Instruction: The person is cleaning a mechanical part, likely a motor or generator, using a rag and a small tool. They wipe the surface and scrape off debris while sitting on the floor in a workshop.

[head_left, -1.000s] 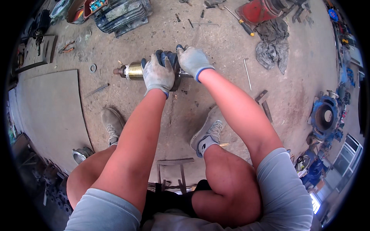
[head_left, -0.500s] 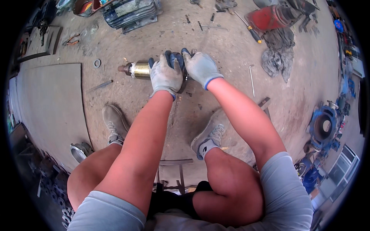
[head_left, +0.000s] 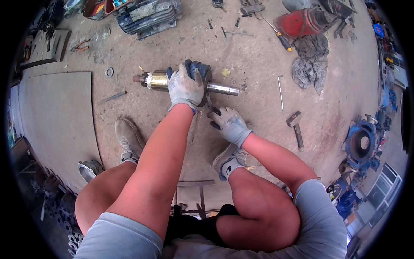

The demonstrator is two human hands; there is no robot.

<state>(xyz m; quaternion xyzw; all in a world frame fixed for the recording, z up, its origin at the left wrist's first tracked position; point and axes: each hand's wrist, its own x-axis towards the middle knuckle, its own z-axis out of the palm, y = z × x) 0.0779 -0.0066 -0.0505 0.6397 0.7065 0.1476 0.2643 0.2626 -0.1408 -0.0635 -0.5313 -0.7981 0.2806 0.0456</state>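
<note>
A motor rotor (head_left: 158, 80) with a brass-coloured body lies across the floor in front of me. Its bare steel shaft (head_left: 223, 89) sticks out to the right of a dark blue end cover (head_left: 206, 74). My left hand (head_left: 186, 87), in a grey glove with dark fingertips, is closed over the cover's left side. Nearer to me, just below the shaft, is my gloved right hand (head_left: 229, 124). Its fingers are bent round a thin metal piece (head_left: 209, 102) that reaches up to the cover's lower edge; its kind is hard to make out.
To the right lie a hammer (head_left: 297, 130), a thin bent rod (head_left: 281, 93), a dark rag (head_left: 308, 69) and a screwdriver (head_left: 282, 39). A red jack-like tool (head_left: 297, 22) and a finned motor housing (head_left: 148, 16) stand farther off. A grey sheet (head_left: 58, 116) covers floor at left.
My right hand has come off the far side of the end cover and moved down toward me. The shaft and the hammer are now uncovered. My left hand stays in place.
</note>
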